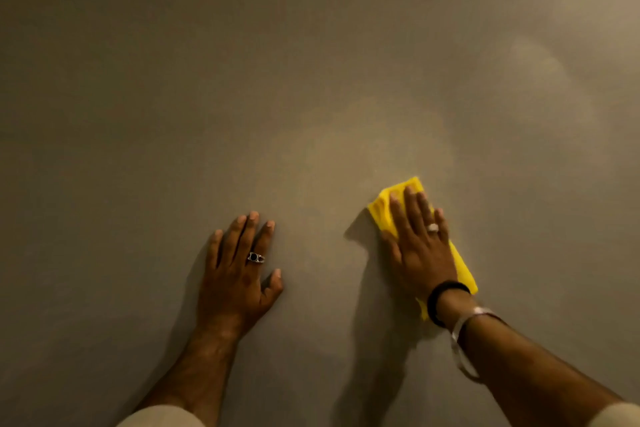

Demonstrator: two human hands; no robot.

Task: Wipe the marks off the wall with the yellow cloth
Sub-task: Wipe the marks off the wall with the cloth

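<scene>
Stage: the wiping was under way, as I judge it, with the yellow cloth (382, 210) already pressed against the wall (311, 62).
Done so far: a paler, cloudy patch (367, 142) showed on the wall just above the cloth; it may have been a wiped or damp area, though it could equally have been light falling there.
Left to do: no distinct marks could be made out anywhere on the dim wall, so how much remained could not be told.
Cloth position: it lay flat on the wall, right of centre and in the lower half of what the view showed, well apart from any wall edge or corner, none of which were in view.
Cloth long axis: folded into a long pad, it ran diagonally, its upper end pointing up and to the left and its lower end trailing down to the right past the wrist.
Right hand (419, 246): it lay flat and spread on top of the cloth, fingers straight, pinning it to the wall by palm pressure and not closed around it.
Left hand (239, 270): it was splayed flat on the bare wall to the left of the cloth, apart from it, holding nothing, seemingly as a brace.
Worn items: a dark-stoned ring (255, 257) sat on the left hand; a black band (446, 291) and a pale bangle (462, 333) circled the right wrist.
</scene>
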